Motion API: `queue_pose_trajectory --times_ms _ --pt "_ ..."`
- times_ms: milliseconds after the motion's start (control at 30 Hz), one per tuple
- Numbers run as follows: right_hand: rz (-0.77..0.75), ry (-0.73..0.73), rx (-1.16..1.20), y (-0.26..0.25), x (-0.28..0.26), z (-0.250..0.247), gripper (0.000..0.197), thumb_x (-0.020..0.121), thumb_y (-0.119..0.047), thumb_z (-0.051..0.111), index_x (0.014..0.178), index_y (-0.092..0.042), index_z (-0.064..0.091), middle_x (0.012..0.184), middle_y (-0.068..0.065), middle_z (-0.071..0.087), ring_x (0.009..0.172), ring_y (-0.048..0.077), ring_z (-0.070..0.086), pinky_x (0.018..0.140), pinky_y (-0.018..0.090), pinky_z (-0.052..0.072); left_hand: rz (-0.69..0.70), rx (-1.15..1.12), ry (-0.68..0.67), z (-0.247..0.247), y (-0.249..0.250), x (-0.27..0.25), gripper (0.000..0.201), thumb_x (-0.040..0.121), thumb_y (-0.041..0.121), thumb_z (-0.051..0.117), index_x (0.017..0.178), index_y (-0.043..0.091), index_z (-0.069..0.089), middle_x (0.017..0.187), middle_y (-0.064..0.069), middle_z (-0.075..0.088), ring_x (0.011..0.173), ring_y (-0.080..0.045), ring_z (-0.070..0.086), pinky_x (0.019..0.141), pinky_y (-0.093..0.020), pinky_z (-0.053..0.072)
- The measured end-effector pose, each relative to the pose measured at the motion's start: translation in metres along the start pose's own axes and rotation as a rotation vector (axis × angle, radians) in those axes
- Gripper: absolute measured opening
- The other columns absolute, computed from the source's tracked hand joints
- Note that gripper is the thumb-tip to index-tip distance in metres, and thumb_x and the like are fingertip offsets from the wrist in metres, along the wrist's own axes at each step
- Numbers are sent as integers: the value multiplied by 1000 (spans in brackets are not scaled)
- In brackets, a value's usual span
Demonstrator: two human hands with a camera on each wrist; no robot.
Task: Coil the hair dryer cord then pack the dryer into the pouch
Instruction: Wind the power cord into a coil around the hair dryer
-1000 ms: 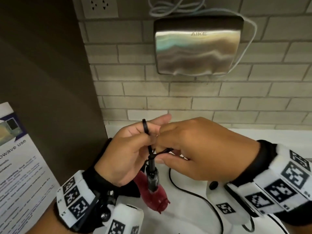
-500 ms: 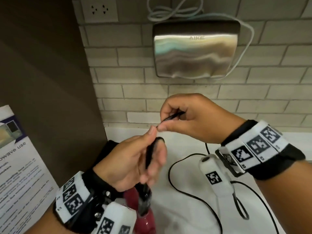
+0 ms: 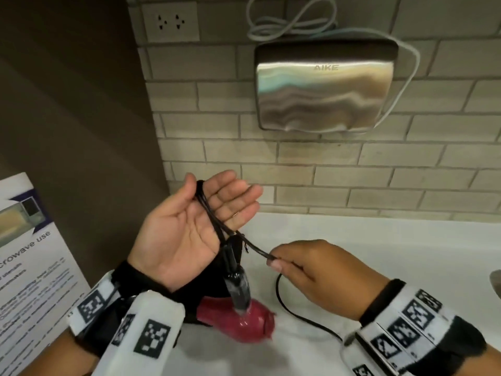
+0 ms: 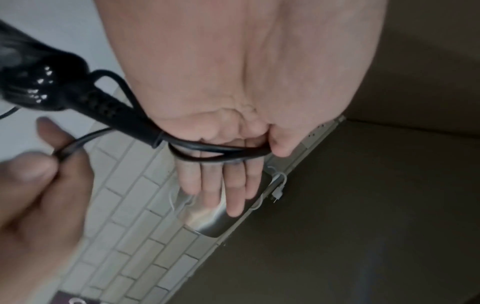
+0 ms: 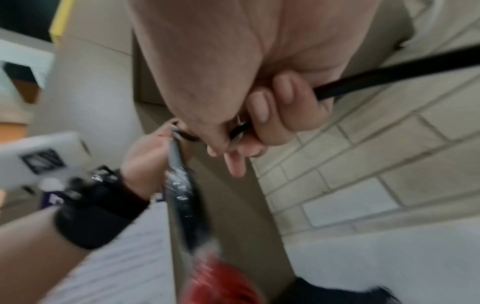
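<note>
My left hand (image 3: 217, 196) is held palm up with straight fingers. Loops of the black cord (image 3: 214, 221) hang over it between thumb and forefinger and cross the palm; the thumb rests on the loops (image 4: 207, 148). Below that hand the hair dryer dangles by its black handle (image 3: 237, 283), with its red body (image 3: 244, 324) low over the white counter. My right hand (image 3: 276, 263) pinches the cord lower right of the left palm, and the slack (image 3: 298, 313) trails over the counter. A dark cloth shape (image 3: 208, 280), perhaps the pouch, lies behind the dryer.
A steel hand dryer (image 3: 325, 88) with a grey cable hangs on the brick wall above a white counter (image 3: 379, 253). A wall socket (image 3: 170, 21) is at upper left. A printed sheet (image 3: 29, 267) leans against the brown panel at left.
My left hand has opened out flat, palm up. My right hand has come down from above it to the lower right, drawing the cord across the palm.
</note>
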State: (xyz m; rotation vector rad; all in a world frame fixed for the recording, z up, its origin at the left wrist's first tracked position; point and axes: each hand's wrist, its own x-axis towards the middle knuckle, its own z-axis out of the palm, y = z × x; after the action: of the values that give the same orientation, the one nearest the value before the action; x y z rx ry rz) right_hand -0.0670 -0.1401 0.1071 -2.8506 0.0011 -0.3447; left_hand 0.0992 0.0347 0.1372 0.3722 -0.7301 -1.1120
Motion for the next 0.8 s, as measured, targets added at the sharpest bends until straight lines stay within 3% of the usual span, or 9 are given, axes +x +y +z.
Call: queue_pose_trajectory --times_ms 100,167,233,300,433,533,633,733,800 --pt "-167 -19 -161 -30 -2 -25 36 99 -49 26 87 -28 52 80 -13 56 70 13 55 65 35 50 43 252 108 2 -9 6 56 108 37 23 144 0 47 147 -20 53 142 -32 44 118 -46 28" --pt "-231 10 -233 -46 0 -45 32 98 -46 31 82 -27 51 78 -15 53 65 13 53 59 33 48 31 443 151 8 -20 8 53 107 34 25 142 1 49 144 -19 57 138 -27 50 116 -40 34" --pt "-273 69 -234 -53 3 -62 25 96 -44 43 78 -28 51 80 -19 55 62 10 53 55 31 49 -25 586 180 17 -29 7 50 105 31 32 130 -3 59 128 -20 68 122 -25 63 107 -33 48" --pt "-258 38 -235 -55 8 -79 26 94 -48 46 85 -31 63 86 -19 62 69 5 56 62 31 52 -79 686 160 26 -33 4 47 104 31 38 114 -5 66 104 -20 72 100 -25 68 91 -28 56" --pt "-267 45 -217 -56 17 -102 28 87 -57 55 88 -33 69 79 -18 61 68 1 52 62 26 48 -191 874 66 32 -32 2 52 104 39 34 80 9 70 73 -18 65 63 -27 61 72 -36 50" --pt "-240 77 -72 -49 25 -114 24 80 -54 66 85 -31 71 75 -19 65 72 2 61 65 29 54 -297 819 52 29 -31 0 58 101 47 34 81 3 67 61 -12 60 47 -22 51 61 -38 43" --pt "-155 104 180 -32 37 -116 14 81 -37 76 84 -24 72 77 -10 72 75 5 68 70 26 57 -359 624 -38 30 -33 -4 64 101 51 33 74 -1 60 51 -7 50 38 -14 44 53 -32 41" --pt "-64 176 339 -12 44 -95 12 88 -31 70 85 -20 71 74 4 70 65 4 59 64 27 51 -294 298 -81 30 -31 -3 48 104 39 39 73 5 52 50 1 42 37 -8 43 50 -29 41" --pt "8 220 317 4 42 -72 12 93 -35 62 85 -28 69 74 3 68 64 5 57 66 28 50 -242 163 -51 28 -24 -1 46 107 37 34 74 9 50 51 4 34 37 -9 35 51 -28 39"
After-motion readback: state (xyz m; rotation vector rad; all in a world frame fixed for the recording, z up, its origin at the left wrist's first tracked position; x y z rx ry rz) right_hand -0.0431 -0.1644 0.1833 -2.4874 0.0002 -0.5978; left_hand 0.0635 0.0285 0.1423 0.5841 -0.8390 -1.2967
